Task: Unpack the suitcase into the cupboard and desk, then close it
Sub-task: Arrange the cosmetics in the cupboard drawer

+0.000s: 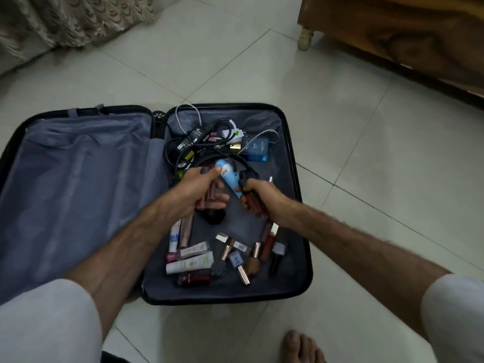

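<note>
Suitcase [293, 163] lies open; hands [201, 189] [259, 197] each grip cosmetic tubes [207, 200] amid cables [199, 142].

Open suitcase [86, 195] lies flat on pale, seemingly tiled floor [340, 113].

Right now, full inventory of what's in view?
suitcase: 1, black, grey lining, open on floor
cables and charger: tangle, black and white, far end of right half
box: 1, blue, beside cables
bottle: 1, light blue, between hands
cosmetic tubes: many, mixed colours, near end of right half
bed frame: 1, wooden, top right
curtain: 1, beige, top left
left hand: holds tubes
right hand: holds dark red tubes
</note>
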